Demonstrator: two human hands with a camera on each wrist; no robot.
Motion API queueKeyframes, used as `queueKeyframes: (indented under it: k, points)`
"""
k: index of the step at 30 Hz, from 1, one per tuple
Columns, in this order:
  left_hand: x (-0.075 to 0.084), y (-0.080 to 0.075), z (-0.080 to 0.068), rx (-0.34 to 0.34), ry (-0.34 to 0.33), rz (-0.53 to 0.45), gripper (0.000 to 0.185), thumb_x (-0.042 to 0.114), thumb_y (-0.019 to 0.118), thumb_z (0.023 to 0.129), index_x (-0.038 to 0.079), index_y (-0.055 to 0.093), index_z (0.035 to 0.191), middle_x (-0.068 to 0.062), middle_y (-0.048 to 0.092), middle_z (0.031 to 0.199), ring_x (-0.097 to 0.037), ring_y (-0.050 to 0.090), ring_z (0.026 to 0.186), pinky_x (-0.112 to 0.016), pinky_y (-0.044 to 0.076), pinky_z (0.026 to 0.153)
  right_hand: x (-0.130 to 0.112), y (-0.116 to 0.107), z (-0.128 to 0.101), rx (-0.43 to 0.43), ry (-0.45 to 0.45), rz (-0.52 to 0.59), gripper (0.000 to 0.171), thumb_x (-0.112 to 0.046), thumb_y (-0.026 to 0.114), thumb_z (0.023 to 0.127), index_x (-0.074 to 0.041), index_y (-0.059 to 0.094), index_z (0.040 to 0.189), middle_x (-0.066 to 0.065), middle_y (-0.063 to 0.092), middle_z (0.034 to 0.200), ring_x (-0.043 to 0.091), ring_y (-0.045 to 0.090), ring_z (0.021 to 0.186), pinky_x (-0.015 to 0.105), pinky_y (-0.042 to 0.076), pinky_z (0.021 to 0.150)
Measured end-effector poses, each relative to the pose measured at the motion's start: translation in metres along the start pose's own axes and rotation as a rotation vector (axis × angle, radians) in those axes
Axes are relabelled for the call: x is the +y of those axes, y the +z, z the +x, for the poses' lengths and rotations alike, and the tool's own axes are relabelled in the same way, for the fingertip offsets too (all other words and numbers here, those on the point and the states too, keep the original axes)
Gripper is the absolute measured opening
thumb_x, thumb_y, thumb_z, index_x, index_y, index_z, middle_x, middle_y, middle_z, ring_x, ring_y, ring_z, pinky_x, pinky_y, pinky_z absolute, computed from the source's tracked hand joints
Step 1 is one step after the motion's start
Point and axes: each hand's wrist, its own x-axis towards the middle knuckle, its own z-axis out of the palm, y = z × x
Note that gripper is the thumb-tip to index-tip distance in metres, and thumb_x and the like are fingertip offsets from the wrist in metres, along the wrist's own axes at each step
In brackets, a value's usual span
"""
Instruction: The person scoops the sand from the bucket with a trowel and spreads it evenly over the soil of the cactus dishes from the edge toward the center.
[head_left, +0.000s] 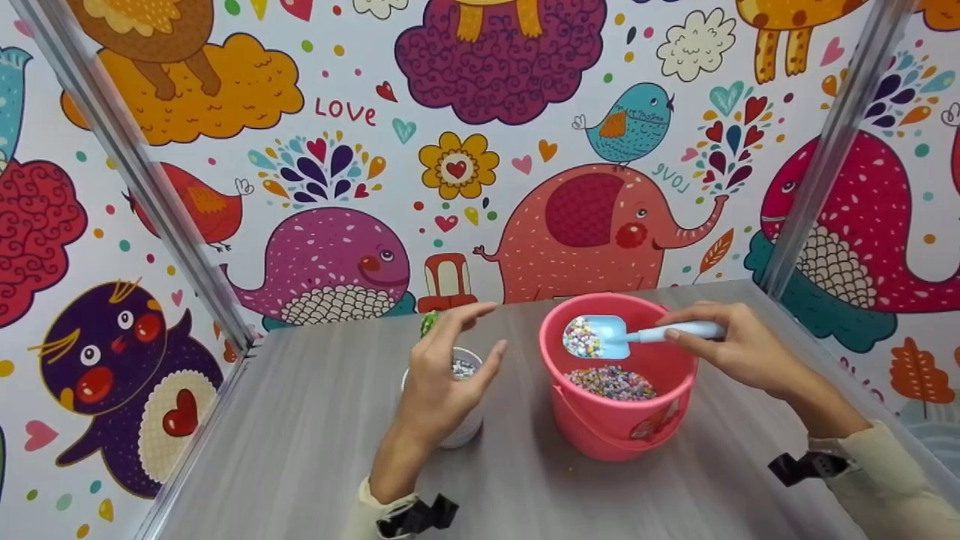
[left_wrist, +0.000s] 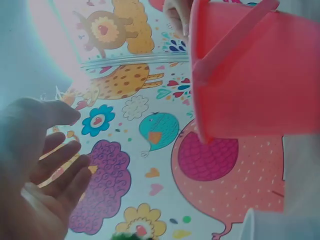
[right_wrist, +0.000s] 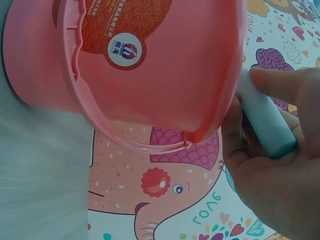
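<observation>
My right hand (head_left: 739, 349) grips the pale blue handle of a small toy shovel (head_left: 615, 337). Small multicoloured beads (head_left: 581, 339) fill the front of its scoop, which is over the mouth of a pink bucket (head_left: 622, 431). More mixed beads (head_left: 611, 382) lie inside the bucket. My left hand (head_left: 442, 382), its fingers apart and relaxed, is held above a white cup (head_left: 469, 431) and hides part of it. Pale beads (head_left: 463, 368) show inside that cup. In the right wrist view, thumb and fingers wrap round the shovel handle (right_wrist: 267, 120) beside the bucket rim.
A small green object (head_left: 429, 322) stands behind the cup, partly hidden by my left hand. The grey table (head_left: 322, 420) meets a wall (head_left: 480, 225) printed with cartoon animals. Metal posts (head_left: 832, 150) rise at its back corners. The bucket's handle (right_wrist: 95, 112) hangs down its side.
</observation>
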Motion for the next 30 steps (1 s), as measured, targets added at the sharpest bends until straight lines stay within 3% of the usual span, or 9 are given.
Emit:
queueKeyframes:
  k: [7,16,21,26,30]
  points:
    - [-0.01,-0.023,-0.001,0.057,-0.007,-0.006,0.047,0.02,0.082,0.098,0.017,0.067,0.143,0.01,0.069,0.14,-0.012,0.066,0.128,-0.035,0.057,0.111,-0.005,0.003,0.001,-0.007,0.008,0.013,0.027,-0.025,0.079,0.101,-0.013,0.08,0.125,0.01,0.078,0.109,0.02,0.071,0.08,0.026,0.064,0.068]
    - [-0.021,-0.036,-0.006,0.073,-0.036,0.029,0.048,0.019,0.083,0.097,0.016,0.067,0.143,0.003,0.068,0.144,-0.011,0.064,0.133,-0.038,0.058,0.111,-0.012,0.011,0.004,-0.009,0.022,0.022,0.029,-0.026,0.081,0.099,-0.016,0.08,0.126,0.009,0.078,0.115,0.024,0.074,0.084,0.027,0.066,0.074]
    - [-0.029,-0.056,-0.008,0.104,-0.064,0.039,0.05,0.018,0.083,0.097,0.017,0.067,0.144,0.005,0.067,0.145,-0.011,0.063,0.134,-0.034,0.056,0.11,-0.019,0.017,0.008,-0.02,0.038,0.062,0.032,-0.029,0.081,0.099,-0.013,0.08,0.127,0.011,0.077,0.118,0.029,0.078,0.087,0.033,0.068,0.077]
    - [-0.045,-0.076,-0.016,0.136,-0.15,0.028,0.054,0.016,0.085,0.096,0.016,0.065,0.146,0.0,0.068,0.143,-0.018,0.065,0.131,-0.03,0.056,0.109,-0.025,0.024,0.012,-0.02,0.017,0.082,0.032,-0.028,0.082,0.099,-0.011,0.08,0.126,0.012,0.077,0.117,0.028,0.079,0.088,0.034,0.068,0.078]
    - [-0.063,-0.08,-0.028,0.118,-0.265,0.02,0.057,0.02,0.085,0.096,0.015,0.062,0.148,0.001,0.066,0.144,-0.022,0.066,0.13,-0.027,0.056,0.11,-0.029,0.03,0.015,-0.022,0.004,0.073,0.028,-0.027,0.082,0.098,-0.014,0.081,0.123,0.011,0.076,0.114,0.024,0.074,0.087,0.029,0.067,0.076]
